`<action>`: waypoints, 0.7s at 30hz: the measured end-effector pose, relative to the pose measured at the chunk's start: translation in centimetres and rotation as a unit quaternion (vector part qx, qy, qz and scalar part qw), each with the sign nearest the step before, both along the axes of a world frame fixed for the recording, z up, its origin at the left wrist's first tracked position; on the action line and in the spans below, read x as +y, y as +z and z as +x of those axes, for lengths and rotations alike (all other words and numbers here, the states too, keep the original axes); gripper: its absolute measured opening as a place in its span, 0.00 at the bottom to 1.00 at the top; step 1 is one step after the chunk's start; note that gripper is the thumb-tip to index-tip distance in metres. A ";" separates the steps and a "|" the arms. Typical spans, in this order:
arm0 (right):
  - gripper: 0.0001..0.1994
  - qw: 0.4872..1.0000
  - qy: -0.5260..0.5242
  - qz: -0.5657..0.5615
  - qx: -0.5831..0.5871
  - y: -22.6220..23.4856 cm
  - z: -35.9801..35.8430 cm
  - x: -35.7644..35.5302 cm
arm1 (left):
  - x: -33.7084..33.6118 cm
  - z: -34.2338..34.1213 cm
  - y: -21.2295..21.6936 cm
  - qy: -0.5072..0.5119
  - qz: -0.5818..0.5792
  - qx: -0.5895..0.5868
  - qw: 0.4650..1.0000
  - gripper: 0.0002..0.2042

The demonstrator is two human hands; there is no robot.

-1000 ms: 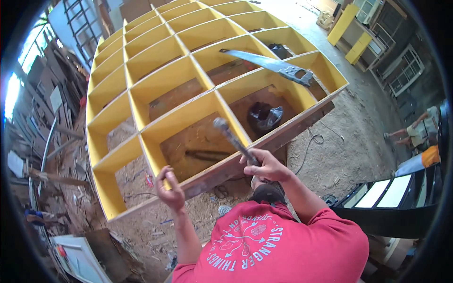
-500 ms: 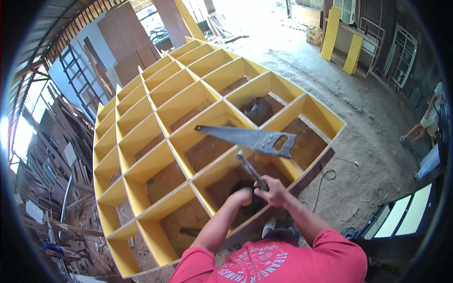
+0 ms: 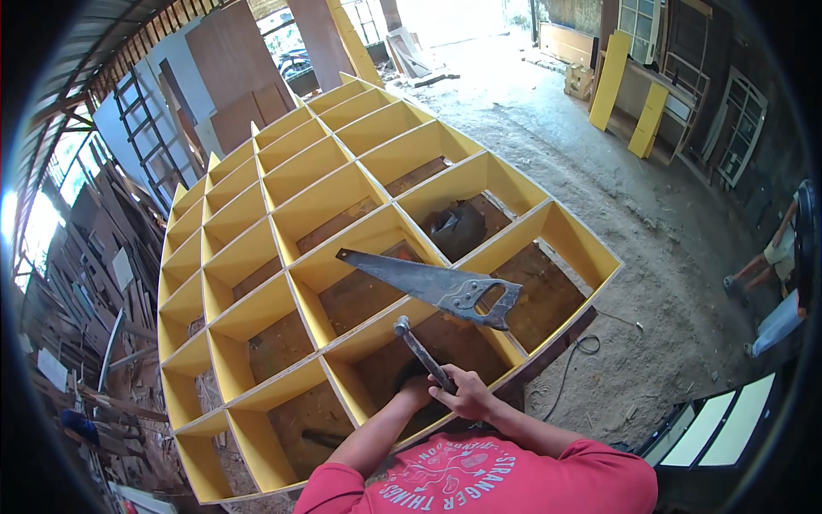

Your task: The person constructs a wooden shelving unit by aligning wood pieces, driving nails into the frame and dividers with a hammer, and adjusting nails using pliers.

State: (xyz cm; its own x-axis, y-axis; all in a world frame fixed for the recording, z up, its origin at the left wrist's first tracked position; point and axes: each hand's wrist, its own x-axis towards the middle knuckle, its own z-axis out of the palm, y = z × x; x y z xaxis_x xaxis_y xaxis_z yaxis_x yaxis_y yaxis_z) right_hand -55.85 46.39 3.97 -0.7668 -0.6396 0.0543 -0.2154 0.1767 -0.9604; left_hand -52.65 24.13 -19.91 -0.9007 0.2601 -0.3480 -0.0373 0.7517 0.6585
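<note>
My right hand (image 3: 464, 392) is closed round the handle of a hammer (image 3: 422, 349), whose head points away from me over a cell of a yellow wooden grid frame (image 3: 317, 182). Close beside it, my left hand (image 3: 416, 391) reaches down into the same near cell. Its fingers are hidden, and a dark shape lies in the shadow around it. A handsaw (image 3: 441, 287) rests across the frame's top edges just beyond the hammer, its grip toward the right.
Stacked boards (image 3: 111, 257) line the left side, near a dark ladder (image 3: 144, 137). A dark bundle (image 3: 458, 230) sits in one cell. Cable (image 3: 561, 381) lies on the dirt floor at right. Yellow planks (image 3: 610, 81) lean at the back right; a person (image 3: 775, 248) is at the far right.
The whole view has shifted, so the frame and handsaw appear lower and slightly left. The hammer has come a little nearer me, still in my right hand. My left hand stays low in the cell.
</note>
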 end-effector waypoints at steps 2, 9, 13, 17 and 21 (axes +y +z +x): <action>0.18 1.000 0.005 0.003 -0.011 -0.4 -0.1 0.3 | 0.5 -0.7 1.7 -0.015 -0.016 -0.002 1.000 0.16; 0.19 1.000 0.016 0.010 -0.016 0.7 -0.1 -0.2 | -0.5 -0.1 -6.8 0.013 0.065 0.008 0.998 0.18; 0.17 0.999 0.010 -0.005 -0.035 -0.6 0.2 -1.0 | 0.0 -0.1 -8.6 0.075 0.131 0.007 0.989 0.18; 0.15 0.995 -0.007 -0.023 -0.100 0.3 0.0 -0.7 | 0.9 -0.9 0.7 0.060 0.059 -0.022 0.996 0.18; 0.16 0.990 -0.020 -0.010 -0.142 1.2 -0.4 -0.1 | 2.7 -1.3 10.4 0.037 -0.048 -0.013 0.998 0.17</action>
State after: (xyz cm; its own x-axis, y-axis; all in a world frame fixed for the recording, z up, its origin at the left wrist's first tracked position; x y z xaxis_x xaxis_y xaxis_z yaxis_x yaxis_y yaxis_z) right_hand -56.29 46.29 5.21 -0.7773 -0.6100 -0.1538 0.0700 0.1590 -0.9848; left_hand -53.92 26.79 -9.46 -0.9071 0.1565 -0.3908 -0.1113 0.8061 0.5812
